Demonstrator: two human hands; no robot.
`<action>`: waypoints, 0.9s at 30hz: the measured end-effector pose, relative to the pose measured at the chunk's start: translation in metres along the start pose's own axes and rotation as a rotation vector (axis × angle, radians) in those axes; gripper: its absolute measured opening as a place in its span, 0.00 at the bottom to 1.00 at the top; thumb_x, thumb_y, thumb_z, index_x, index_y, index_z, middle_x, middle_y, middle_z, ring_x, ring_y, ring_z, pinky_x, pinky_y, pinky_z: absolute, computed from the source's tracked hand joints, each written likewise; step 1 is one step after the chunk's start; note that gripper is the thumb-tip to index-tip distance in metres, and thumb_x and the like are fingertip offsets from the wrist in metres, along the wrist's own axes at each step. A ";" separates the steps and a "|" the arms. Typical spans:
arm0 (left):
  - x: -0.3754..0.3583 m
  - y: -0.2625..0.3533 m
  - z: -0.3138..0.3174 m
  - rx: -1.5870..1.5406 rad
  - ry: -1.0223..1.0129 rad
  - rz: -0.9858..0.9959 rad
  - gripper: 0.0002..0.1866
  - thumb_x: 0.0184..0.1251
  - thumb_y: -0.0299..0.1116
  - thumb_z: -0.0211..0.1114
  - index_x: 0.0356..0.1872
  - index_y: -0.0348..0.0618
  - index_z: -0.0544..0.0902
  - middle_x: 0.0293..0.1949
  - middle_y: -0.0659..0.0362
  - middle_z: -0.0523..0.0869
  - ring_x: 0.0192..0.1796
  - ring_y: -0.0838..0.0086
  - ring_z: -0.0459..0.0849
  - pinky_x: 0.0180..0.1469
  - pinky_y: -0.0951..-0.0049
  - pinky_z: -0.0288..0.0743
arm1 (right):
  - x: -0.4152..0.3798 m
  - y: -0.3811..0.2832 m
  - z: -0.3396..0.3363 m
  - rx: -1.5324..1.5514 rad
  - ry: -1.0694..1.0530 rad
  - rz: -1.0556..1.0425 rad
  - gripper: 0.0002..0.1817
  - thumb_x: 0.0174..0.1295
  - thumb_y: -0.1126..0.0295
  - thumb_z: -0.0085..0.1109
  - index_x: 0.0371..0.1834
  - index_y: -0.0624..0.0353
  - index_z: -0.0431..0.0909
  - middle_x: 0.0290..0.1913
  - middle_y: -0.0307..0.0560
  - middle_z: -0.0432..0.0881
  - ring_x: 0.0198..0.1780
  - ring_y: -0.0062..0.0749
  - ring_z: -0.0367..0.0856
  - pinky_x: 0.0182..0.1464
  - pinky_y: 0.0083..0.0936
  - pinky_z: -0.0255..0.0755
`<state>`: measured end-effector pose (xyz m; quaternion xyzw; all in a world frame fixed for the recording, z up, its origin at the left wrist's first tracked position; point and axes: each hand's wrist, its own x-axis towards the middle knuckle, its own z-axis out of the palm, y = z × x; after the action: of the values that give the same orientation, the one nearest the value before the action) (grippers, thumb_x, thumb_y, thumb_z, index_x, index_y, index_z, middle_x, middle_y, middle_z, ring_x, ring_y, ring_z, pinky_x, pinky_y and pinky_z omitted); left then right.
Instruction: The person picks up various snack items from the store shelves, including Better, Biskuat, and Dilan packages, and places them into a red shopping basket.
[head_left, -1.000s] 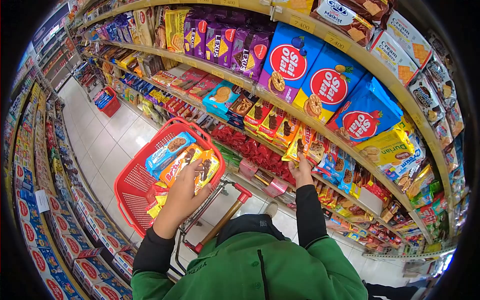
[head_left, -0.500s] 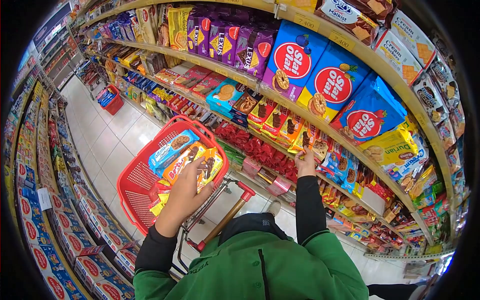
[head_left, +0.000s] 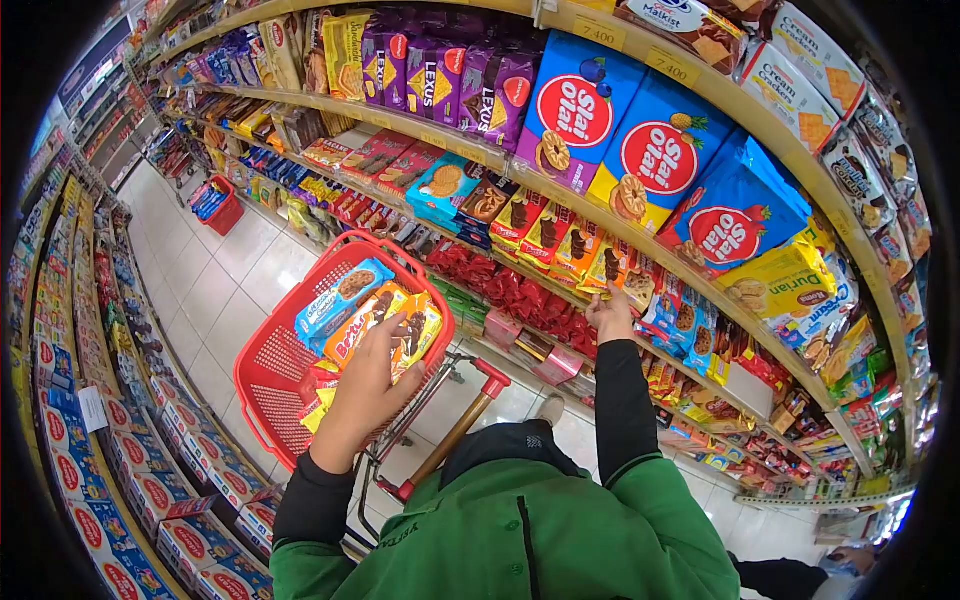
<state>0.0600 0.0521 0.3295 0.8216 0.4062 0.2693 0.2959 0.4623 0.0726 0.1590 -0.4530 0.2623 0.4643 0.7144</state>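
Note:
My left hand point(head_left: 368, 385) grips several flat biscuit packs point(head_left: 385, 325) in orange, yellow and blue, held over a red shopping basket point(head_left: 275, 375) on a trolley. My right hand point(head_left: 610, 315) reaches up to the shelf and pinches the lower edge of an orange-yellow cookie pack point(head_left: 618, 268) standing in a row of similar packs. Green sleeves with black cuffs cover both arms.
Shelves of biscuits run along the right: big blue Slai O'lai bags point(head_left: 655, 160), purple Lexus packs point(head_left: 455, 75), red packs point(head_left: 520, 300) lower down. A red trolley handle point(head_left: 470, 405) is below me. Another red basket point(head_left: 215, 200) stands far down the white-tiled aisle. Shelves line the left too.
My right hand has crept slightly up the shelf on the cookie pack. The left hand keeps holding the packs over the basket, barely moving.

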 end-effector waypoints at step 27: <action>0.001 0.005 0.008 -0.039 -0.066 -0.046 0.27 0.50 0.26 0.59 0.53 0.35 0.61 0.43 0.49 0.72 0.43 0.65 0.73 0.46 0.70 0.67 | -0.010 -0.005 -0.025 -0.224 -0.134 -0.007 0.19 0.52 0.51 0.54 0.45 0.42 0.66 0.45 0.41 0.73 0.32 0.24 0.68 0.27 0.18 0.60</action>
<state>0.0683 0.0486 0.3276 0.8146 0.4095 0.2431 0.3311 0.4635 0.0455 0.1571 -0.4988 0.1588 0.5175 0.6769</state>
